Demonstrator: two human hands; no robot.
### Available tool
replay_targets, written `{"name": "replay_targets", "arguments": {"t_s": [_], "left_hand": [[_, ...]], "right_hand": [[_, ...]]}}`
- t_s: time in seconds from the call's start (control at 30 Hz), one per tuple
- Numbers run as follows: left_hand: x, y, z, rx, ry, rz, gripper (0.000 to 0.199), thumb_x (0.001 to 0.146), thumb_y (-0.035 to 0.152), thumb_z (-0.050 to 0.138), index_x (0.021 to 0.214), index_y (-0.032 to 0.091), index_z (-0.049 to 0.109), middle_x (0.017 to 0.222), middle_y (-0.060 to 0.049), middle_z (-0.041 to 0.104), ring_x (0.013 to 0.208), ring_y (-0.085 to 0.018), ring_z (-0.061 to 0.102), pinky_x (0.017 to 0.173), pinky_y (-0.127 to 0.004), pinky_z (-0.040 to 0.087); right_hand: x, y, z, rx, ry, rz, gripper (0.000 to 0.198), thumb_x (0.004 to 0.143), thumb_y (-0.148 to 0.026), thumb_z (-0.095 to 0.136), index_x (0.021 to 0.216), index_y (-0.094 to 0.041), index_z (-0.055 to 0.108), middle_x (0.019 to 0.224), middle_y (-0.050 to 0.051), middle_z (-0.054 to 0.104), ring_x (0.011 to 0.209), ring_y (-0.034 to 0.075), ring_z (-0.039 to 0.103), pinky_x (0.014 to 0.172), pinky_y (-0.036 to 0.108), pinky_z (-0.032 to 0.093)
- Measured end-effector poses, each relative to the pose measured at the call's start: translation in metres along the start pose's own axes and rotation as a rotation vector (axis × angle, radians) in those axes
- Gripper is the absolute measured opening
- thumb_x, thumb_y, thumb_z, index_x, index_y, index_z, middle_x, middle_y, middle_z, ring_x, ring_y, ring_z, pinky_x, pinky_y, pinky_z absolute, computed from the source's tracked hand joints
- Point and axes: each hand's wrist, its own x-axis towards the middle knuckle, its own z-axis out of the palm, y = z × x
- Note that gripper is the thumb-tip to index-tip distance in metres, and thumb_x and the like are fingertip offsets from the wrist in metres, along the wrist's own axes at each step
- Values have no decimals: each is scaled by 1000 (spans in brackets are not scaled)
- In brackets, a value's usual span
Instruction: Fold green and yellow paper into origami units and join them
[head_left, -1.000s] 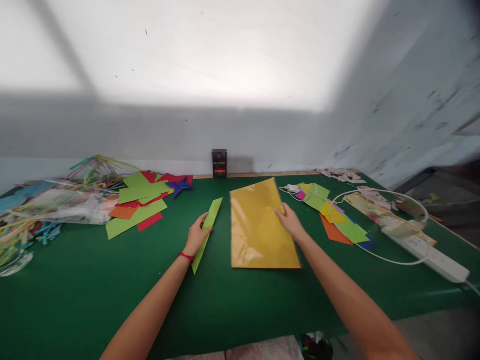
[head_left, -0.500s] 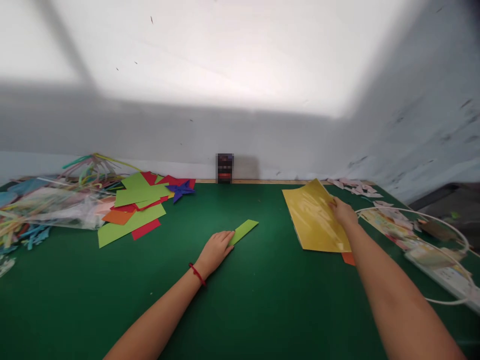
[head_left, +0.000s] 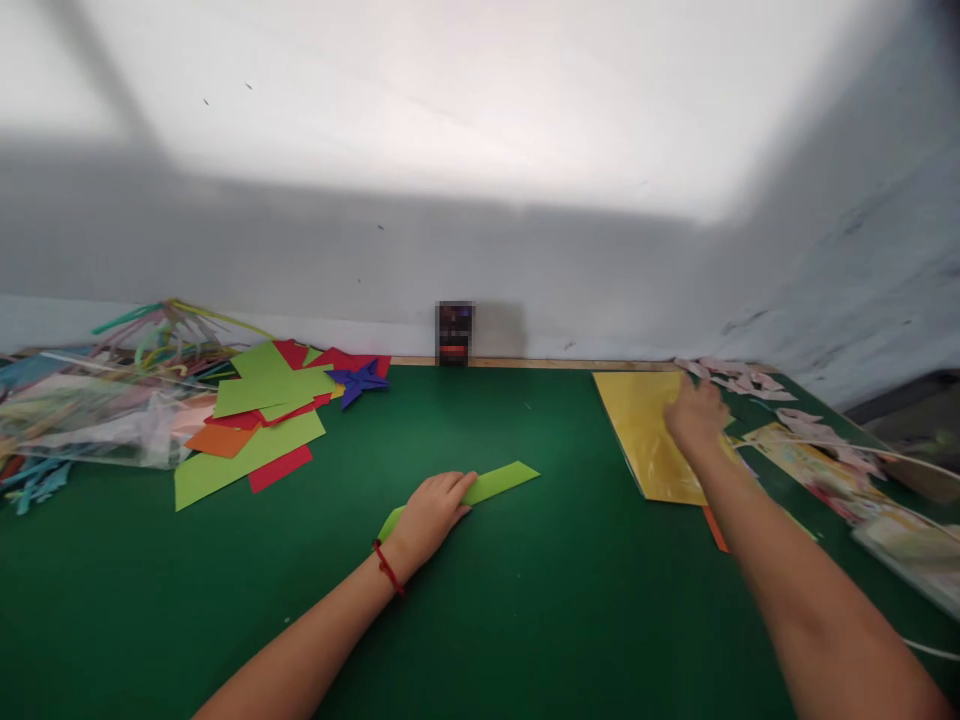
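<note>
My left hand (head_left: 431, 515), with a red cord on the wrist, is closed over a folded green paper strip (head_left: 506, 481). One end of the strip sticks out past the fingertips and a bit shows behind the palm; the middle is covered. My right hand (head_left: 697, 412) is over the right part of a shiny yellow sheet or packet (head_left: 637, 425), its fingers apart and a little blurred. The sheet lies on the green table (head_left: 540, 600). An orange paper edge (head_left: 716, 530) pokes out beneath its near side.
At the left lie green and red paper pieces (head_left: 270, 375), a blue folded paper star (head_left: 361, 383), clear plastic bags (head_left: 97, 410) and coloured strips. A pixelated dark object (head_left: 454, 333) stands at the wall. Pink paper scraps (head_left: 742, 378) and printed packets (head_left: 802, 465) lie at the right.
The yellow sheet, held up at its edge before, now lies flatter on the table, and my right hand's fingers have spread. The green strip has turned and more of it shows.
</note>
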Motion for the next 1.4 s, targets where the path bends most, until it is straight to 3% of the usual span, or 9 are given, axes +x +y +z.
{"name": "replay_targets", "arguments": {"t_s": [0.23,0.33,0.43,0.53,0.63,0.73,0.93,1.17,1.4], "left_hand": [[1,0,-11,-132,93,-206,15,85,23,48,97,22,57,92,-5,60,86,-22,57,78,-35,45],[-4,1,-17,-209,123,-261,11,83,22,50,90,23,58,90,-4,61,89,-22,57,81,-34,44],[-7,3,-24,-321,163,-345,11,82,25,51,90,22,57,92,-4,62,91,-22,57,82,-35,44],[-8,9,-28,-500,138,-430,15,82,28,50,94,20,53,88,-4,63,80,-20,62,70,-33,49],[-9,17,-24,-722,5,-459,18,78,28,55,91,17,52,83,-4,65,69,-17,65,61,-29,52],[-12,21,-17,-907,-153,-467,18,78,31,57,88,16,53,85,-7,68,71,-16,67,64,-29,54],[-14,12,-16,-1073,-353,-539,27,80,42,54,79,15,54,73,-9,70,59,-17,67,54,-28,53],[4,-7,-27,-1077,-243,-512,32,84,44,47,88,15,61,85,-8,70,69,-18,67,64,-30,53],[9,-30,-21,-752,177,-303,45,82,28,53,127,23,45,119,-9,57,97,-19,61,85,-35,50]], "right_hand": [[-126,-132,-1,558,-359,-106,38,88,-43,37,107,-20,62,97,8,67,84,20,62,77,35,51],[-178,-170,-3,823,-474,-116,47,77,-48,56,118,-25,56,118,7,58,97,22,58,80,33,50],[-202,-189,-2,1019,-364,41,76,66,-46,69,133,-29,39,142,7,33,113,23,49,84,32,48],[-212,-199,3,1236,-450,225,87,67,-46,67,140,-28,24,135,11,41,93,19,59,64,26,52],[-222,-206,10,1372,-758,215,60,70,-49,63,120,-16,55,82,6,66,52,12,56,38,21,40],[-229,-207,14,1359,-814,217,41,73,-50,60,86,-12,70,42,-2,52,33,8,40,31,20,28],[-224,-200,13,1393,-815,255,37,77,-51,55,85,-17,68,38,-4,52,29,8,39,30,20,28],[-212,-214,28,1473,-774,310,35,73,-49,61,57,-19,52,38,-3,52,29,7,39,30,19,28],[-187,-218,45,1556,-926,350,36,72,-49,62,57,-18,51,33,-3,51,22,6,34,24,18,22]]}}
